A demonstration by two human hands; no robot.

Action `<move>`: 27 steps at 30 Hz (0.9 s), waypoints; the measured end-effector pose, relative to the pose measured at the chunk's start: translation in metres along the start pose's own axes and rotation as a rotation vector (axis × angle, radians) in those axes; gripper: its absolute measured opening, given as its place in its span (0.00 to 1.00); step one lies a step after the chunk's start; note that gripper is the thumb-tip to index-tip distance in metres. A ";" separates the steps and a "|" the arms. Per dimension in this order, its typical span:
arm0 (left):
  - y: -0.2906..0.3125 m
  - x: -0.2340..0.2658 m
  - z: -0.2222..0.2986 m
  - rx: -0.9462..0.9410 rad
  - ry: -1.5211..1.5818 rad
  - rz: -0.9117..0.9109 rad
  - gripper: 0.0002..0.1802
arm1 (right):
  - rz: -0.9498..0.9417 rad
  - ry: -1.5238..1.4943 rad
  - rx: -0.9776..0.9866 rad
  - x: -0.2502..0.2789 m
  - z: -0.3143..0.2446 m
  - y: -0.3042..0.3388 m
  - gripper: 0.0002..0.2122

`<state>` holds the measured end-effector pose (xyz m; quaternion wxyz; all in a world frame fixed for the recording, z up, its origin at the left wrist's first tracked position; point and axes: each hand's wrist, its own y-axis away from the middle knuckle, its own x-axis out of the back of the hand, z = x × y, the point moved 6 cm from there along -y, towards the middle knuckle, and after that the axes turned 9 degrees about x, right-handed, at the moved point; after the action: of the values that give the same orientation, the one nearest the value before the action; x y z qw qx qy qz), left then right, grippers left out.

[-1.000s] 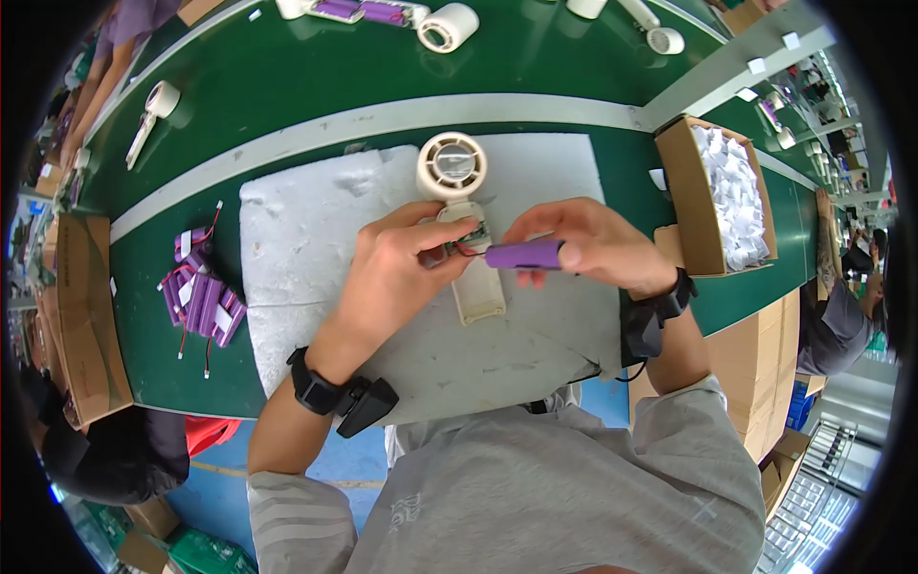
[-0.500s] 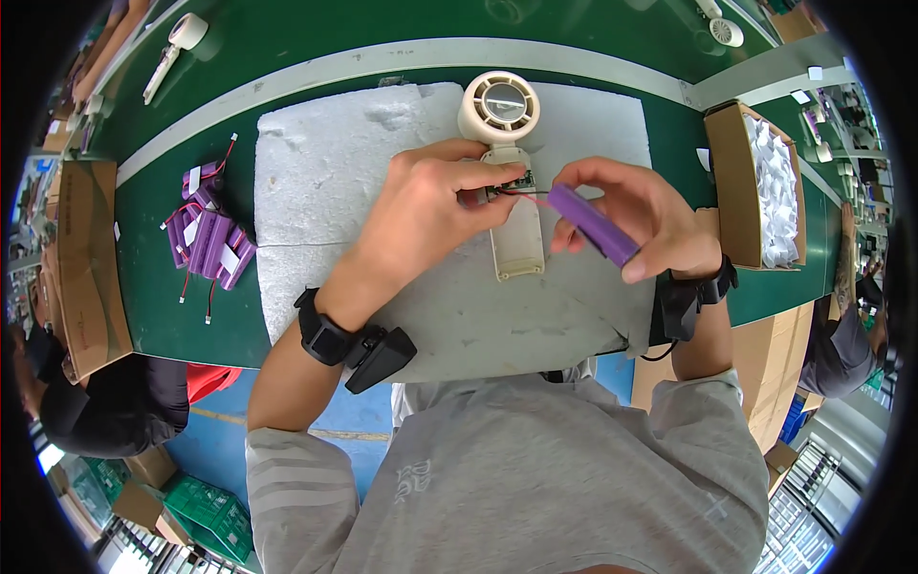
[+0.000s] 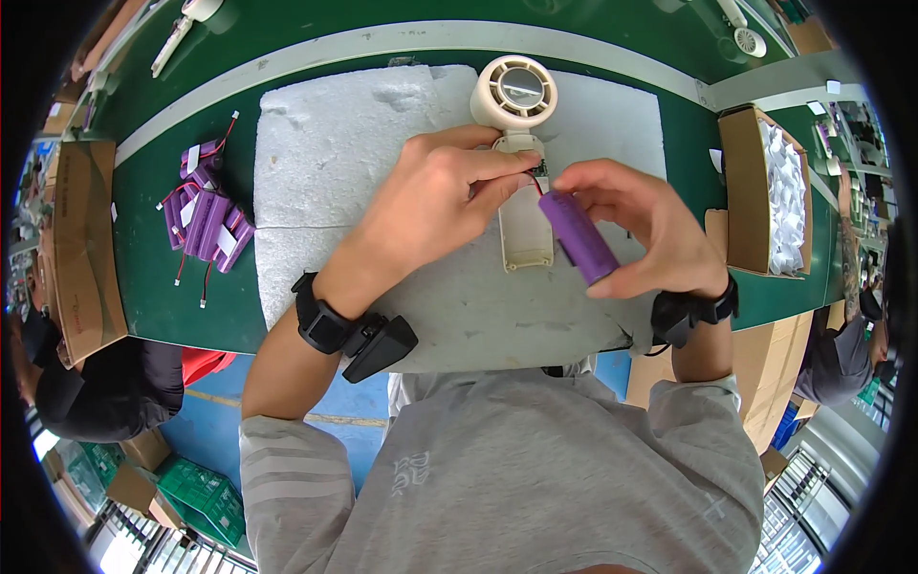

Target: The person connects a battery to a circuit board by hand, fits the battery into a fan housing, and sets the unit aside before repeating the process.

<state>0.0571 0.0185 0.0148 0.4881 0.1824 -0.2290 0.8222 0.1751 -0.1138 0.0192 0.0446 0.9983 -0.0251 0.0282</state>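
Note:
A cream handheld fan (image 3: pixel 516 91) lies with its handle shell (image 3: pixel 526 239) toward me, the inside of the handle exposed. A small green circuit board (image 3: pixel 541 169) shows near the neck. My left hand (image 3: pixel 426 201) is closed there, thumb and forefinger pinching the thin battery wires (image 3: pixel 535 182) beside the board; the wire ends are hidden under the fingertips. Just right of the handle, my right hand (image 3: pixel 665 230) grips a purple cylindrical battery (image 3: pixel 580 239) between thumb and fingers. The battery is tilted, its wired end toward the board.
White foam sheets (image 3: pixel 320 172) and a grey work surface lie under the fan. Several purple batteries (image 3: pixel 206 220) with wires are heaped at left, beside a cardboard box (image 3: pixel 91 253). At right stands a box of white pieces (image 3: pixel 786 201). Another fan (image 3: pixel 177 43) lies far left.
My right hand has brought the battery closer to the handle and turned it steeper. The left fingertips have closed in over the wires, which now show less. The whole view has shifted slightly.

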 end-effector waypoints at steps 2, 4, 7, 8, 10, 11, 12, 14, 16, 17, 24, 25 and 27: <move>0.000 0.001 -0.001 -0.008 -0.006 -0.004 0.13 | -0.034 0.198 0.124 -0.013 -0.003 -0.002 0.38; -0.001 0.001 -0.002 -0.002 -0.009 -0.045 0.13 | -0.010 0.280 0.128 -0.020 -0.001 -0.002 0.37; -0.002 0.002 -0.001 -0.011 -0.004 -0.069 0.13 | 0.041 0.446 0.140 -0.028 0.002 -0.002 0.36; -0.003 0.003 0.001 -0.029 0.001 -0.073 0.13 | 0.065 0.525 0.182 -0.029 0.000 -0.003 0.35; -0.003 0.002 0.000 -0.044 0.008 -0.075 0.13 | 0.113 0.681 0.267 -0.033 -0.003 -0.003 0.34; -0.003 0.002 0.000 -0.078 0.004 -0.063 0.13 | 0.110 0.680 0.266 -0.035 -0.002 -0.003 0.34; -0.003 0.002 0.000 -0.111 -0.001 -0.051 0.12 | 0.118 0.728 0.304 -0.037 -0.004 -0.003 0.34; -0.002 0.003 0.000 -0.140 -0.007 -0.033 0.12 | 0.131 0.824 0.384 -0.042 -0.008 -0.002 0.34; -0.002 0.004 0.000 -0.107 -0.028 -0.059 0.14 | 0.133 0.857 0.390 -0.045 -0.010 -0.001 0.33; -0.002 0.003 -0.001 -0.089 -0.038 -0.073 0.15 | 0.141 0.892 0.394 -0.047 -0.011 0.001 0.33; -0.001 0.002 -0.001 -0.160 0.002 -0.006 0.11 | 0.200 0.924 0.372 -0.049 -0.011 0.006 0.29; -0.001 0.002 -0.001 -0.152 0.003 -0.006 0.10 | 0.203 0.931 0.368 -0.049 -0.011 0.006 0.28; -0.001 0.001 -0.003 -0.132 -0.001 -0.019 0.11 | 0.201 0.935 0.361 -0.049 -0.010 0.007 0.27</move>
<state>0.0570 0.0214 0.0133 0.5066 0.1521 -0.2814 0.8006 0.1249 -0.1179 0.0271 -0.1250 0.8634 -0.0932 0.4799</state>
